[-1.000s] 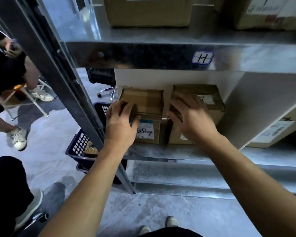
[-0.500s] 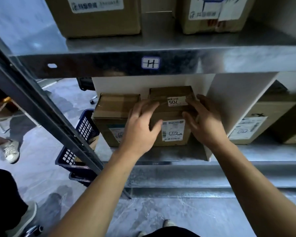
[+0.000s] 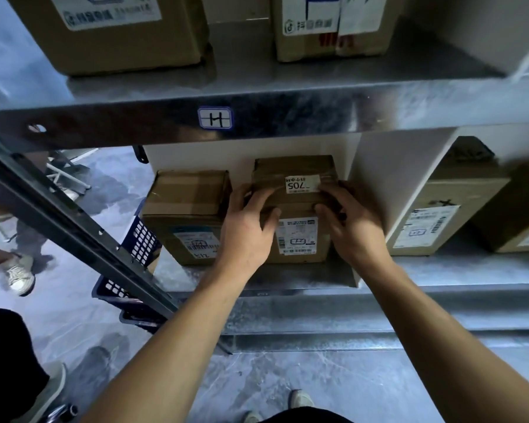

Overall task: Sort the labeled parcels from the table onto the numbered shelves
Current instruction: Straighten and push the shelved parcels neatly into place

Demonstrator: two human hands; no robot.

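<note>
A brown cardboard parcel (image 3: 297, 236) with a "705" sticker on top and a shipping label on its front stands on the lower metal shelf (image 3: 257, 280), against a white divider panel (image 3: 376, 166). My left hand (image 3: 246, 230) grips its left top edge, thumb on the front face. My right hand (image 3: 353, 228) grips its right side, thumb also on the front. A second labeled parcel (image 3: 187, 215) stands just left of it, a small gap apart. The shelf edge above carries a tag marked "H" (image 3: 215, 118).
Two more parcels (image 3: 440, 215) sit right of the divider. Larger boxes (image 3: 113, 32) stand on the upper shelf. A slanted metal upright (image 3: 74, 221) crosses the left side, with a blue basket (image 3: 135, 248) behind it. Another person's shoe (image 3: 20, 277) is on the floor at left.
My left hand left the left parcel and joined my right hand on the "705" parcel. Both hands now sit closer round it, and the view has shifted right.
</note>
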